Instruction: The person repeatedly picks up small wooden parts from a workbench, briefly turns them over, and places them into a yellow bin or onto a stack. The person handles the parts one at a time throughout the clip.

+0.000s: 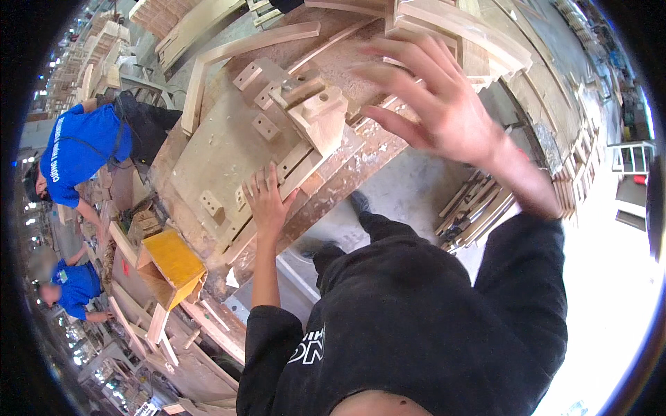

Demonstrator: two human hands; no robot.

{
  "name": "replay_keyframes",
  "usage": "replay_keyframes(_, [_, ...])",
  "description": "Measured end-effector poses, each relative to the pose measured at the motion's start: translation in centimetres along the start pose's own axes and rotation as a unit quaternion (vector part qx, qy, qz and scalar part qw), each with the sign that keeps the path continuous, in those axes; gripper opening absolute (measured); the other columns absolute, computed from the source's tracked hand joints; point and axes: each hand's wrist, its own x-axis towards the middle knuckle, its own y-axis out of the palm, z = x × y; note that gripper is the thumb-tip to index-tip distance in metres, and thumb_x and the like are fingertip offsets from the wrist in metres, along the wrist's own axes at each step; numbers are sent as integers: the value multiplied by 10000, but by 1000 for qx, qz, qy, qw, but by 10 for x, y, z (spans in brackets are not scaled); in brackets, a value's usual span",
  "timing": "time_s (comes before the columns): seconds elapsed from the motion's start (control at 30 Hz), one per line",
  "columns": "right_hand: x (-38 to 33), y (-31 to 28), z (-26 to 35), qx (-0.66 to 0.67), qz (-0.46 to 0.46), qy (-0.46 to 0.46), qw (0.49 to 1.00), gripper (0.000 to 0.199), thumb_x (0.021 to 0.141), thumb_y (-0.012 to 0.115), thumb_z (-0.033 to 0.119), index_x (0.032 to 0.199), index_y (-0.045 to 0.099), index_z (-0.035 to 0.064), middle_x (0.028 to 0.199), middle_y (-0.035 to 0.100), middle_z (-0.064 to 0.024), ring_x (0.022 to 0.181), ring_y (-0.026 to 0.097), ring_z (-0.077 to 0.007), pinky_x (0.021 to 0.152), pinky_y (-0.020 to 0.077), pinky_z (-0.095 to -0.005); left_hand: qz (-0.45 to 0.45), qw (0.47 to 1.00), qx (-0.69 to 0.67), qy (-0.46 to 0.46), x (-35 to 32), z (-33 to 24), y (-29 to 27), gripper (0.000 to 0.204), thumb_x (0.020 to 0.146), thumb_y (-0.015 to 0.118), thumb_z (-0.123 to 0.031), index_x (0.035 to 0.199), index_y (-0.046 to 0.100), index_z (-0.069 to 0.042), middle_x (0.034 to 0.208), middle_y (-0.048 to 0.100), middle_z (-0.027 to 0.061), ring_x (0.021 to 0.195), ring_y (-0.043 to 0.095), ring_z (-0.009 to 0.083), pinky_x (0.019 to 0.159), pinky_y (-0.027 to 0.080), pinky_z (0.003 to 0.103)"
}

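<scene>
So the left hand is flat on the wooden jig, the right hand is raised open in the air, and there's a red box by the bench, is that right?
Not quite: the box beside the bench is yellow, not red, as the head view shows. The left hand does rest flat on the wooden jig, and the right hand is raised open, holding nothing.

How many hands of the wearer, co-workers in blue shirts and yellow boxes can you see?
Wearer's hands: 2, left hand and right hand
Co-workers in blue shirts: 2
Yellow box: 1
Total: 5
</scene>
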Motion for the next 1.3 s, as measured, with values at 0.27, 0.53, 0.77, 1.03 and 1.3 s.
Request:
replay_keyframes(0.27, [-37, 106, 77, 159, -169, 317, 920, 1211, 625, 861, 344, 1437, 54, -51, 1356, 329, -279, 1239, 375, -383, 1037, 292, -488, 49, 999, -8, -24, 4, 1, 6, 824, 775, 625, -569, 1410, 373, -109, 1005, 550, 136, 932, 515, 296, 815, 395, 453])
replay_keyframes(0.53, [-25, 172, 86, 92, -305, 431, 844, 1340, 440, 920, 211, 1435, 54, -26, 1397, 299, -292, 1248, 305, -444, 1028, 259, -537, 39, 999, -3, -15, 6, 1, 7, 847, 749, 653, -568, 1396, 379, -95, 1010, 550, 146, 938, 510, 311, 820, 394, 455])
replay_keyframes(0.77, [-50, 209, 85, 114, -310, 431, 840, 1335, 544, 907, 237, 1431, -55, -32, 1349, 323, -301, 1227, 380, -397, 1050, 231, -501, 61, 998, 2, -23, -1, -1, 7, 744, 739, 689, -528, 1292, 490, -71, 1030, 554, 174, 973, 508, 355, 860, 388, 487])
replay_keyframes(1.03, [-77, 242, 81, 249, -225, 468, 817, 1298, 559, 871, 170, 1418, -78, -40, 1319, 357, -262, 1257, 351, -384, 1071, 211, -508, 83, 990, -100, -45, 6, -2, 7, 562, 713, 759, -424, 1137, 610, -87, 1237, 555, 153, 1149, 483, 397, 946, 365, 532])
replay_keyframes(1.3, [-74, 243, 88, 156, -211, 448, 854, 1037, 537, 819, 168, 1382, 248, -18, 1362, 276, -249, 1194, 305, -477, 1020, 226, -576, 60, 998, -26, -20, -2, 5, 7, 693, 733, 702, -513, 1248, 533, -80, 1067, 559, 178, 958, 508, 370, 871, 375, 515])
